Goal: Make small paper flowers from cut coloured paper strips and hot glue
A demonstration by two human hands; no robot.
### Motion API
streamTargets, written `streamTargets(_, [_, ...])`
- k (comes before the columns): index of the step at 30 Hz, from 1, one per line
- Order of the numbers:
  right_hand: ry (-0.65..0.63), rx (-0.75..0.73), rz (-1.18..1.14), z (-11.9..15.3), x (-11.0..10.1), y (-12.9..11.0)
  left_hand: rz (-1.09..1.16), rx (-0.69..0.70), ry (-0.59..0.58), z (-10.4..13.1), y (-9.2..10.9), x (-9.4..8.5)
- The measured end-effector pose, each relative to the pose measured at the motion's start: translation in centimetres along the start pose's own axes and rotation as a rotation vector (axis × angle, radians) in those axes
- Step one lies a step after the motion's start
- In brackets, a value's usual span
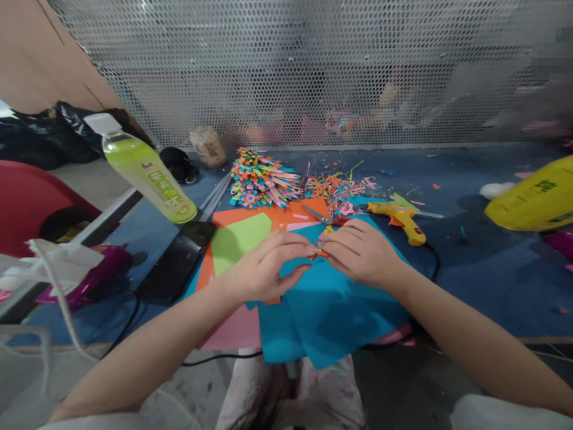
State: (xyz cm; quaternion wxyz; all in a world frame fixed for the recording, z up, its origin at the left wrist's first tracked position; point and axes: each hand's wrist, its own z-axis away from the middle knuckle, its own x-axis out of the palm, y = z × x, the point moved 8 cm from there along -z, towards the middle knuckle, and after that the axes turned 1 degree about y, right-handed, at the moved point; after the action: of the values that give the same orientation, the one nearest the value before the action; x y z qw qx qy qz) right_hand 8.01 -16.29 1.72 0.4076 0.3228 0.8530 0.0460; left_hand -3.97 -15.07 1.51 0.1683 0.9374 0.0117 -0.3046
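Note:
My left hand (271, 266) and my right hand (362, 254) meet over the middle of the table, fingertips almost touching. Between them is a small orange piece of paper (319, 255), partly covered by the fingers. The fingers of my right hand are bent together around it; my left fingertips close on its other side, with the thumb lower. Beneath lie blue paper sheets (344, 316). Just beyond my hands rest scissors with red handles (326, 220), on an orange sheet (233, 216). A green sheet (237, 239) lies beside my left hand.
A cone of colourful paper curls (264, 182) stands behind, beside a heap of paper shreds (340, 190). A yellow glue gun (398, 218) lies at right. Left are a black phone (176, 263) and a green drink bottle (147, 173). A yellow bottle (532, 200) is far right.

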Motion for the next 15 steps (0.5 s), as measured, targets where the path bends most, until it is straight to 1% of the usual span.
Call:
streamTargets(6, [-0.038, 0.016, -0.012, -0.01, 0.35, 0.05, -0.029, 0.006, 0.001, -0.35, 0.32, -0.01])
streamTargets(11, [-0.045, 0.002, -0.031, 0.07, 0.54, -0.05, -0.072, 0.025, -0.023, -0.46, 0.43, 0.11])
streamTargets(15, [-0.042, -0.002, -0.038, 0.04, 0.47, -0.06, -0.032, 0.033, -0.038, -0.36, 0.46, 0.16])
